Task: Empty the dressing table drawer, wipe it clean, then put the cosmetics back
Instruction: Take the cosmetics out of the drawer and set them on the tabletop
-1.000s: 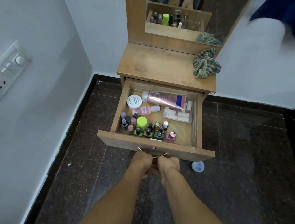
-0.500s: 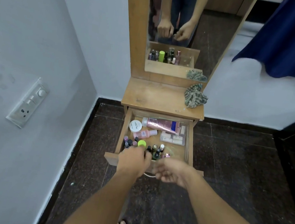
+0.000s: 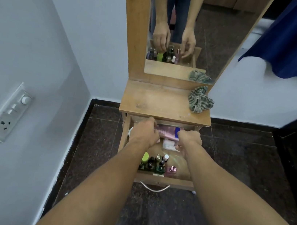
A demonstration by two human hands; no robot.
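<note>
The drawer (image 3: 162,181) stands open in the middle of the frame, under the table (image 3: 155,101). Our left hand (image 3: 144,133) grips the left end of the pink tube (image 3: 167,130) at the back; our right hand (image 3: 190,139) is curled near its blue cap, and we cannot tell if it holds anything. We should lift the tube level, clear of the small bottles (image 3: 154,162) in front, and set it beside the cloth (image 3: 200,99), upper right.

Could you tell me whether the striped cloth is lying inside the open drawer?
No, the striped cloth lies crumpled on the dressing table top, at its back right corner, above the drawer.
</note>
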